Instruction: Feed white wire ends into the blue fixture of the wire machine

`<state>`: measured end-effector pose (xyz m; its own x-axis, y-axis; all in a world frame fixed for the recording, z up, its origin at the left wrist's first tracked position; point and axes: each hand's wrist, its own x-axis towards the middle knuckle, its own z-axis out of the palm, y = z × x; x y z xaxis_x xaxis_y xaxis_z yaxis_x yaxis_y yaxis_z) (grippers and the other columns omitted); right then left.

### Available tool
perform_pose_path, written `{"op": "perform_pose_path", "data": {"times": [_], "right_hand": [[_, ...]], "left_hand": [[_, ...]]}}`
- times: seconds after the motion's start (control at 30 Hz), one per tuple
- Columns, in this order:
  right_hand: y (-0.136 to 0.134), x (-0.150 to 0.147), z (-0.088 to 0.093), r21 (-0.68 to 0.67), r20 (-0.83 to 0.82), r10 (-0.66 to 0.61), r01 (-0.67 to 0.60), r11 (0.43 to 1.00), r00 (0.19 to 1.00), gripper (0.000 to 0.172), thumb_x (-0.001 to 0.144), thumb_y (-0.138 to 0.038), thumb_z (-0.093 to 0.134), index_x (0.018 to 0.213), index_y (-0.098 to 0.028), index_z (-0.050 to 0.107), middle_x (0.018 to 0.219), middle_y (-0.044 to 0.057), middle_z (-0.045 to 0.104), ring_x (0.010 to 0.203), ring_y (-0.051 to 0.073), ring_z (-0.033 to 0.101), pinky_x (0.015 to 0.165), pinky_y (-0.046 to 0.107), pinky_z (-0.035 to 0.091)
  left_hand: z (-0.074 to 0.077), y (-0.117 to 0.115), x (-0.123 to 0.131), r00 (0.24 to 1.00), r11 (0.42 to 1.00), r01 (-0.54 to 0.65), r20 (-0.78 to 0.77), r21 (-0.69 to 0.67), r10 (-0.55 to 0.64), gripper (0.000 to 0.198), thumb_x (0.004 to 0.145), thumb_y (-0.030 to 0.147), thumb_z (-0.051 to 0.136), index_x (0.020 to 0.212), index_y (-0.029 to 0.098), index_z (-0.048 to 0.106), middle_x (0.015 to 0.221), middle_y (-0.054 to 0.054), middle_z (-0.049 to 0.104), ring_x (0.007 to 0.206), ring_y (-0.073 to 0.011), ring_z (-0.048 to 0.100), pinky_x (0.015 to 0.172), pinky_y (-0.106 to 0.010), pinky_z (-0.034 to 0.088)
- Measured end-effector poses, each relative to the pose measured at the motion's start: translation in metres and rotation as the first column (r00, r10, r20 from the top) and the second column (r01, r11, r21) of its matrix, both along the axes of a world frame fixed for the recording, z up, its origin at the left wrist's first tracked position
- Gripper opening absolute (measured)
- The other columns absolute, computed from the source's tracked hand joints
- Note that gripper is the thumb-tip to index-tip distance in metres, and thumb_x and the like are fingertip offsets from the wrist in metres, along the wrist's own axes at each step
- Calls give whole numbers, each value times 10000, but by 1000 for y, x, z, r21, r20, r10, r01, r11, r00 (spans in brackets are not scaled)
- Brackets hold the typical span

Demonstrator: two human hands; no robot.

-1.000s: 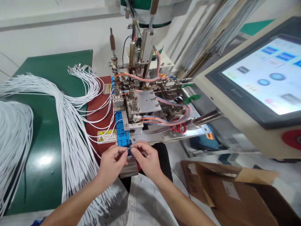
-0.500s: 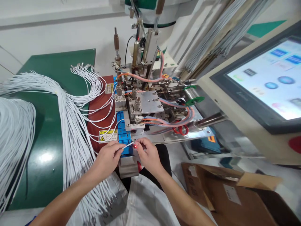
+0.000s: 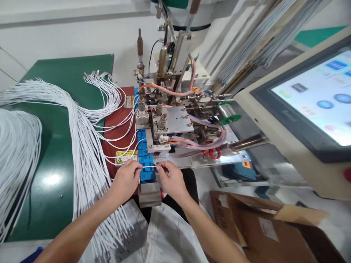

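A thin white cable (image 3: 148, 167) stretches between my two hands, across the blue fixture blocks (image 3: 146, 175) at the near end of the machine. My left hand (image 3: 127, 179) pinches it on the left side of the blocks. On the right, my right hand (image 3: 170, 179) is closed on the cable's end, whose tip is mostly hidden by the fingers. Farther along the row of blue blocks, several white cables lie across and run into the machine (image 3: 172, 120). To the left hangs a large bundle of white cables (image 3: 82, 157).
A green table (image 3: 55, 204) bears the bundle and another coil of cables (image 3: 19, 157). Beside the blocks is a red-brown plate (image 3: 120, 131) with warning labels. A control screen (image 3: 315, 98) stands at right, above an open cardboard box (image 3: 263, 226).
The cable between my hands has come down from a slant to nearly level over the blue blocks. A red light spot on my right fingers has gone. The view has shifted slightly.
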<state>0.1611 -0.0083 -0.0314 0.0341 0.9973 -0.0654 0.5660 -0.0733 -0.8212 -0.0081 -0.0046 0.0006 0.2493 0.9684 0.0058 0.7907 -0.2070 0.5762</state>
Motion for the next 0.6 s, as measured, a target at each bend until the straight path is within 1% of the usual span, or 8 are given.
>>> {"op": "perform_pose_path", "data": {"times": [0.13, 0.33, 0.47, 0.6], "right_hand": [[4, 2, 0, -36, -4, 28, -29, 999, 1000, 130, 751, -208, 474, 661, -181, 564, 635, 11, 590, 554, 141, 513, 541, 242, 382], [7, 6, -3, 31, 5, 109, -109, 994, 994, 121, 769, -198, 463, 691, -192, 554, 645, 4, 578, 573, 139, 507, 548, 239, 379], [9, 10, -1, 29, 8, 163, -164, 986, 987, 116, 776, -192, 464, 695, -195, 547, 671, 9, 577, 598, 144, 514, 561, 244, 379], [13, 15, 1, 27, -18, 239, -239, 971, 971, 211, 847, -240, 395, 695, -199, 536, 694, 14, 571, 656, 151, 532, 608, 253, 388]], "left_hand": [[3, 2, 2, 998, 1000, 20, -52, -22, -21, 162, 778, 59, 454, 797, 165, 576, 800, -45, 587, 766, -179, 576, 717, -317, 461], [6, 3, 5, 995, 999, 24, -100, -48, -29, 171, 770, 53, 452, 794, 170, 575, 797, -45, 584, 765, -184, 576, 720, -326, 465], [4, 3, 4, 994, 998, 39, -99, -48, -44, 180, 771, 51, 448, 798, 177, 574, 795, -39, 584, 775, -179, 576, 728, -319, 462], [6, 3, 4, 993, 998, 37, -112, -54, -43, 189, 761, 41, 447, 791, 172, 579, 788, -43, 587, 769, -185, 576, 728, -326, 461]]}}
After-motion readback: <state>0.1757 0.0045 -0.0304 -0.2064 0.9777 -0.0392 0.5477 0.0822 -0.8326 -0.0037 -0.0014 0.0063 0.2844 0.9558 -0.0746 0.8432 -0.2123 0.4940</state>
